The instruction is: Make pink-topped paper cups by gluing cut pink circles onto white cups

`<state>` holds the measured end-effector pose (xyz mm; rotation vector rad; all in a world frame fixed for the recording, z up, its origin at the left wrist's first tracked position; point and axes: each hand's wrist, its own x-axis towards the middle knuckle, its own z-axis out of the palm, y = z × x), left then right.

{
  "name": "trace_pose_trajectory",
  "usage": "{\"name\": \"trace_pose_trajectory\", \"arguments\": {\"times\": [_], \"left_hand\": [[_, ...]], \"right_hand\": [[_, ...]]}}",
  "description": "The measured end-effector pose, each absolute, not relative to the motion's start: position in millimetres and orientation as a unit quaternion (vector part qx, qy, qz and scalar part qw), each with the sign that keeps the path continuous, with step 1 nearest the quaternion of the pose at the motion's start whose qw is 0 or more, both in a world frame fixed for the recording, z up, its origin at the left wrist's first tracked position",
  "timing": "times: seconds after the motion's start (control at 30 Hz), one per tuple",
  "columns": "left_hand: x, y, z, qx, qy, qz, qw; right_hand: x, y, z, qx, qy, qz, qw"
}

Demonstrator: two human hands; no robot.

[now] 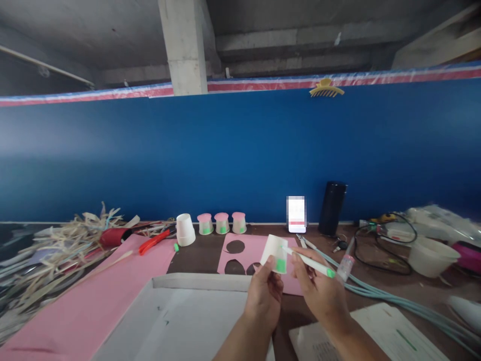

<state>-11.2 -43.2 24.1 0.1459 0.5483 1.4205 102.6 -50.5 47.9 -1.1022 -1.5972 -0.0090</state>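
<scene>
My left hand (266, 291) grips a small white paper cup (271, 249) with a green square coloured on its side. In my right hand (323, 288) is a white marker pen (310, 261) with a green end, its tip against or very close to the cup's side. Beyond the hands lies a pink paper sheet (248, 245) with round holes cut in it. Three small cups (221, 224) with pink round tops and green patches stand in a row at the back. Beside them is a white upside-down cup (185, 230). A small green cap (176, 247) lies nearby.
A white tray (199, 282) fills the front. To the left are pink paper (97, 296), red-handled scissors (154, 242) and a heap of paper strips (63, 250). On the right are a phone (296, 214), black bottle (332, 208), pale cables (394, 298) and a white bowl (432, 256).
</scene>
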Motion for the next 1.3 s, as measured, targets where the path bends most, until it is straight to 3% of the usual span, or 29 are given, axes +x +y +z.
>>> {"name": "trace_pose_trajectory", "arguments": {"times": [1.3], "left_hand": [[-13.1, -43.6, 26.7, 0.031, 0.243, 0.649, 0.720]], "right_hand": [[104.1, -52.1, 47.9, -0.465, -0.679, 0.020, 0.568]]}}
